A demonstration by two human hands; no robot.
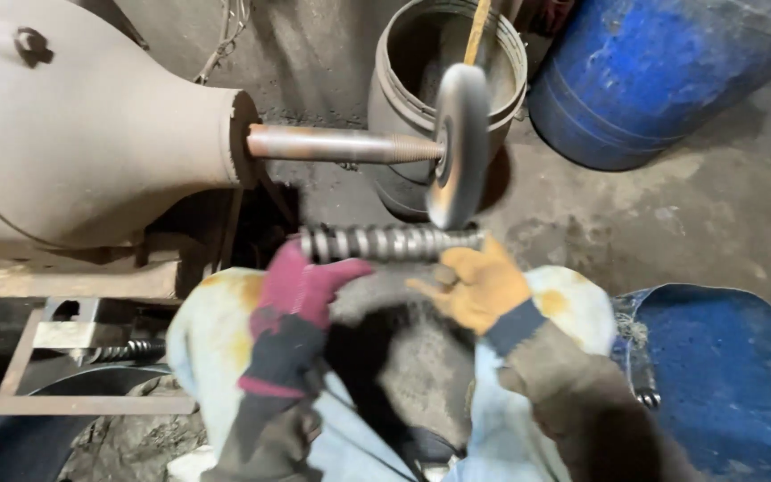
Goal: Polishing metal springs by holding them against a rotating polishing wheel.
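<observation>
Both gloved hands hold a threaded metal rod [390, 242] level, its right end just beneath the wire wheel [459, 147]. Left hand [301, 290] fingers close around one end, right hand [479, 286] fingers pinch the other. The rod looks partly cleaned; a similar rod [127, 351] lies lower left.

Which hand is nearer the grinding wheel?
Right. The right hand holds the threaded rod at the end just under the wheel; the left hand grips its far end.

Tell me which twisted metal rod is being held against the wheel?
The twisted rod gripped between left hand and right hand; the other rod lies untouched lower left.
</observation>
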